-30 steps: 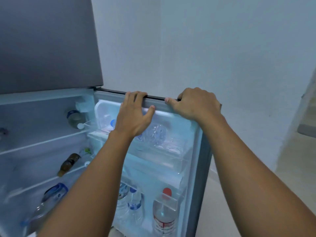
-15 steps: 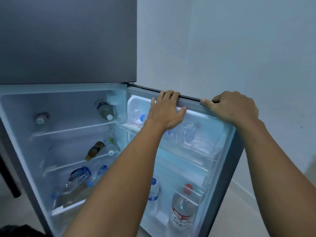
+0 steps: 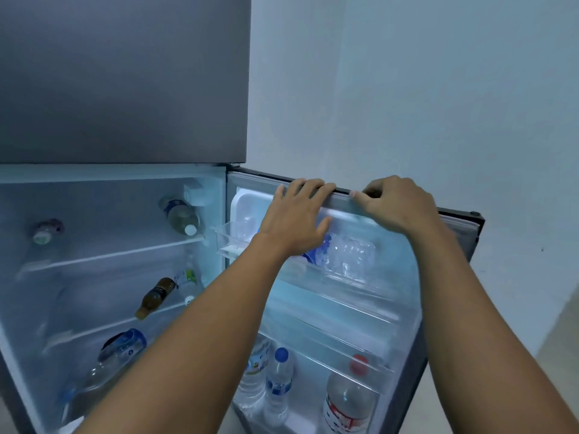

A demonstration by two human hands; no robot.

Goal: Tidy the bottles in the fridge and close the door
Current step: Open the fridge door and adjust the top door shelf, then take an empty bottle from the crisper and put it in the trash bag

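Note:
The fridge door (image 3: 451, 220) stands wide open to the right. My left hand (image 3: 297, 217) and my right hand (image 3: 398, 205) both grip its top edge, fingers curled over it. Behind my left hand a crumpled clear bottle (image 3: 344, 253) lies in the upper door rack. In the bottom door rack stand a blue-capped water bottle (image 3: 279, 383) and a red-capped bottle (image 3: 351, 399). Inside, bottles lie on their sides: a white-capped one (image 3: 180, 216) on the top shelf, a brown one (image 3: 155, 297) on the middle shelf, a large blue-labelled one (image 3: 116, 355) lower down.
The grey freezer door (image 3: 125, 76) above is closed. A small jar (image 3: 47, 231) sits at the top shelf's left. A pale wall (image 3: 407, 89) rises right behind the open door. Floor shows at the lower right.
The view has swung left, showing more of the fridge interior. Both hands keep their hold on the door's top edge; the door looks more open.

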